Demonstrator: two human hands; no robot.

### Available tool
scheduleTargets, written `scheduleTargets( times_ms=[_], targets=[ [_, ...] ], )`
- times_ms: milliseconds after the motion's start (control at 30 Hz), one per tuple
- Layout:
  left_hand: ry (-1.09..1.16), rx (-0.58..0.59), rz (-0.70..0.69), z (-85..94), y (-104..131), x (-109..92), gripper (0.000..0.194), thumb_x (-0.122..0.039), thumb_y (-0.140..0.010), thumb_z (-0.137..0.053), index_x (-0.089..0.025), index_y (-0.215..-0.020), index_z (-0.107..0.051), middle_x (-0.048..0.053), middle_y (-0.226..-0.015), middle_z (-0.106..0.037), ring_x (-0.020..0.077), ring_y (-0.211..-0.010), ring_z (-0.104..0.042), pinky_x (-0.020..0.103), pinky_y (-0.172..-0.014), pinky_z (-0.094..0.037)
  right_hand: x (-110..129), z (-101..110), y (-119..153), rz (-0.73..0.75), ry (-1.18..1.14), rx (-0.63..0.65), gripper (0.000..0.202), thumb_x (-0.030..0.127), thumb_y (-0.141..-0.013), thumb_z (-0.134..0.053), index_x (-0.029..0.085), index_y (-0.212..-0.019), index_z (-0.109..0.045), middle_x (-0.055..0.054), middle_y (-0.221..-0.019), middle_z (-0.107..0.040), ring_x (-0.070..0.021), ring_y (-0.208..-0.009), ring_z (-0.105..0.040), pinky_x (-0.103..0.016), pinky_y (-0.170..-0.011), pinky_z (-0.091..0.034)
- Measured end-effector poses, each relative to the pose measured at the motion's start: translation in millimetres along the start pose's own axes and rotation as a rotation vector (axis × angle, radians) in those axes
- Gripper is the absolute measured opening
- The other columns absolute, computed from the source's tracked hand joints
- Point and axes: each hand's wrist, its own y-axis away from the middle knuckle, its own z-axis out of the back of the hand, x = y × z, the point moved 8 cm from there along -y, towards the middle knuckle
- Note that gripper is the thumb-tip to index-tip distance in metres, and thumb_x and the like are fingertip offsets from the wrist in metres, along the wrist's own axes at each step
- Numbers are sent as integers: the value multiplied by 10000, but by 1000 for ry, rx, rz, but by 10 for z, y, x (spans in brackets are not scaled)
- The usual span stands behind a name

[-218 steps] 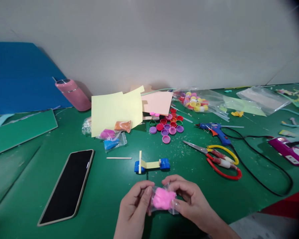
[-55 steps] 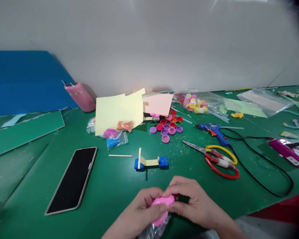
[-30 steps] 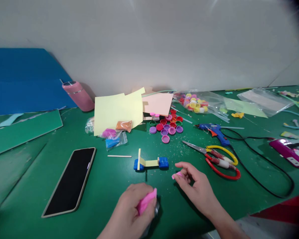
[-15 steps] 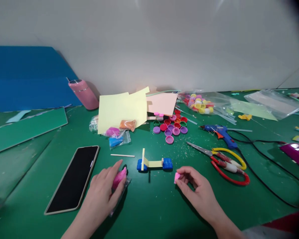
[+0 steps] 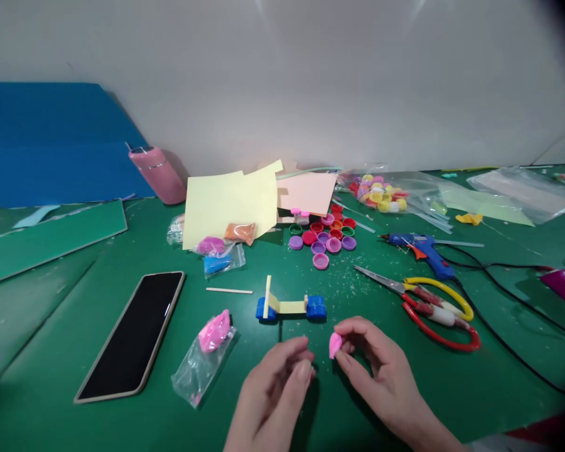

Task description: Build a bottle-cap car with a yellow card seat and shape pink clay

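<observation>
My right hand (image 5: 376, 370) pinches a small lump of pink modelling clay (image 5: 335, 344) between thumb and fingertips. Close by on its left, my left hand (image 5: 280, 389) hovers with fingers loosely curled and the thumb apart, nothing visible in it. Beyond both hands lies a small model (image 5: 290, 307) with blue blocks at its two ends, a pale yellow strip between them and an upright yellow piece at the left. A clear plastic bag (image 5: 195, 370) with a larger lump of pink clay (image 5: 215, 331) at its mouth rests left of my left hand.
A phone (image 5: 134, 336) lies at left, a white stick (image 5: 229, 290) near the model. Scissors (image 5: 433, 304), a blue glue gun (image 5: 421, 250) and its cable are at right. Bottle caps (image 5: 320, 261), yellow paper (image 5: 216, 204), clay packets (image 5: 217, 263) and a pink bottle (image 5: 157, 174) stand farther back.
My left hand has let go of the bagged pink clay and moved right, close to my right hand. The right hand keeps its pinch on the small pink piece.
</observation>
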Motion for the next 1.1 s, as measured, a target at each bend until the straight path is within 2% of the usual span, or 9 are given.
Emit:
scheduleTargets(
  times_ms=[67,133,233,367,433,533,667,867,1100],
  targets=[
    [267,153,201,-300,-52,116,302,-397,-758,-550,-155,-909,-651,75,-817,-665,200,-764,-610,310,-728,-478,97,-21,15,69,19,21,241,109,-774,-531,271,-952,-506,19,-835,-551,-112,-720,-532,-221,-658,-461],
    [490,223,321,-488,-86,156,269,-377,-772,-543,-149,-855,-659,73,-805,-667,194,-775,-610,301,-727,-476,188,-55,37,152,79,51,258,91,-748,-552,265,-936,-519,12,-861,-561,-130,-775,-535,-247,-701,-457],
    [715,260,356,-625,-112,129,168,-268,-781,-548,-154,-802,-670,60,-780,-674,178,-765,-613,295,-743,-473,255,-72,86,240,190,51,278,100,-718,-578,250,-949,-544,-26,-959,-524,-169,-880,-514,-283,-749,-454],
    [812,197,335,-608,-132,136,138,-160,-766,-552,-115,-828,-667,88,-801,-679,173,-770,-618,299,-757,-471,221,-10,170,242,221,2,317,131,-718,-545,242,-1015,-542,-60,-1110,-410,-212,-1021,-454,-316,-817,-446],
    [821,190,350,-617,-126,187,137,-130,-731,-584,-104,-842,-660,99,-812,-680,175,-755,-624,306,-758,-466,246,77,210,257,206,-93,306,169,-760,-503,241,-1057,-516,-62,-1144,-384,-216,-1064,-423,-322,-843,-432],
    [848,286,326,-739,-94,234,200,-102,-676,-612,-109,-869,-664,94,-840,-676,186,-788,-620,291,-769,-444,386,128,229,316,246,-196,309,246,-822,-439,227,-1129,-472,-72,-1175,-365,-219,-1076,-402,-321,-828,-432],
    [882,417,246,-891,-35,193,167,-114,-683,-581,-156,-808,-684,57,-798,-677,197,-864,-599,275,-791,-417,623,-39,150,408,321,-110,373,362,-862,-359,217,-1200,-421,-80,-1221,-350,-245,-1100,-387,-374,-866,-401],
    [1051,441,247,-702,-8,-40,353,-66,-681,-555,-158,-1008,-652,84,-1073,-641,222,-1084,-514,347,-980,-303,606,82,79,370,262,-217,284,187,-818,-451,239,-1093,-500,-61,-1185,-385,-218,-1095,-400,-357,-887,-385],
    [1107,561,270,-687,33,-139,355,-98,-700,-605,-144,-1051,-635,105,-1143,-614,240,-1153,-465,363,-1028,-241,598,51,61,339,273,-140,179,171,-754,-555,242,-911,-605,-49,-1234,-364,-252,-1137,-378,-372,-876,-397]
  ],
)
